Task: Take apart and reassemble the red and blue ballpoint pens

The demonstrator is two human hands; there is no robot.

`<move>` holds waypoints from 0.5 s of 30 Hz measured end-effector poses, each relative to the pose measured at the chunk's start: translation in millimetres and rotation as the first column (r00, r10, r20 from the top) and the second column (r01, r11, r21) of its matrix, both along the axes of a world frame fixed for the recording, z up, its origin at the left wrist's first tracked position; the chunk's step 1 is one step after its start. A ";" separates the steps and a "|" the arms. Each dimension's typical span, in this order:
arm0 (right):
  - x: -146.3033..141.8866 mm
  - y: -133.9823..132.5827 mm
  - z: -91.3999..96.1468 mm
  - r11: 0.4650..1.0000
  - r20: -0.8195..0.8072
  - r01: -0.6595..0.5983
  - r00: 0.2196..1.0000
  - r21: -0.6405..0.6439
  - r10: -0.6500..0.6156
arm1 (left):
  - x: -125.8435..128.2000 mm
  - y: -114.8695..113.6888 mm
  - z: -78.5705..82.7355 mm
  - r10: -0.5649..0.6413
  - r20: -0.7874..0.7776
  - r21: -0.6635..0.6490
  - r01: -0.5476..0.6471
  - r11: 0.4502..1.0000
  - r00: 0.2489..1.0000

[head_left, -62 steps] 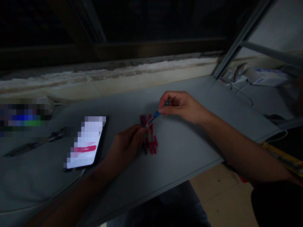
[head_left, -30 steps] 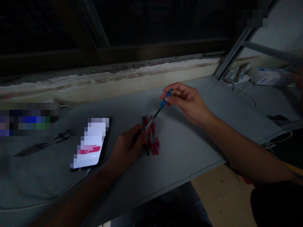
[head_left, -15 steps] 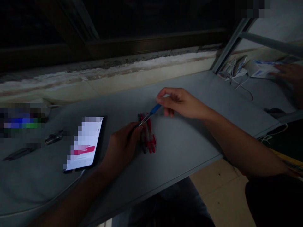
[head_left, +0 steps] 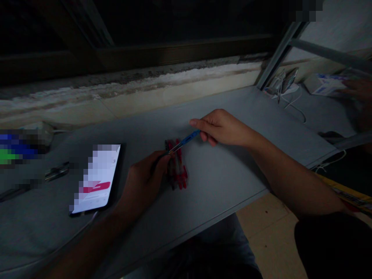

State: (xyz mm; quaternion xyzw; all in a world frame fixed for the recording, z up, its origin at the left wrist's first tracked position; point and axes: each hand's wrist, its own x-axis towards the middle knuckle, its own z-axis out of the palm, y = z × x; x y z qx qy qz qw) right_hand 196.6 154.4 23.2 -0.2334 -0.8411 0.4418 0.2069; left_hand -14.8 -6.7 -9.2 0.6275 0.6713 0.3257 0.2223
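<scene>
The pen (head_left: 181, 143) in your hands has a clear barrel, a blue section toward one end and a dark, narrow tip at the other. It slants across the space between your hands, held up over a bundle of pens (head_left: 176, 166) with red parts, lying side by side on the surface (head_left: 221, 182).

Your left hand (head_left: 142, 182) has a closed grip on the pen's lower part, with the dark tip poking out past the fingers. The blue end reaches your right hand (head_left: 221, 127), whose fingers are curled just at it, with the index finger stretched forward. You can't tell from this view whether that grip is actually closed on the pen.

Left of your left hand, a smartphone (head_left: 95, 180) lies lit on the grey surface, its screen blurred. Farther left are dark pens (head_left: 56, 173), partly blurred, and a blurred, colourful object (head_left: 17, 147).

Beyond the surface's far corner lie tangled white cables (head_left: 286, 91) and a white-and-blue box (head_left: 327, 84). Another person's hand (head_left: 359, 90) rests just beside that box, at the right edge of your view. A dark window frame (head_left: 145, 48) runs along the far side.
</scene>
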 end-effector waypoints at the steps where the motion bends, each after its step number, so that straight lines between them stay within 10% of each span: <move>1: 0.5 0.8 -0.6 0.999 0.002 0.029 1.000 0.017 -0.029 | 0.0 0.5 0.1 0.003 0.006 0.002 -0.003 1.000 1.000; 15: 8.1 0.2 12.6 0.968 0.054 -0.201 0.976 -0.153 0.211 | -1.9 -6.0 -11.1 -0.057 -0.294 0.296 0.148 0.944 0.954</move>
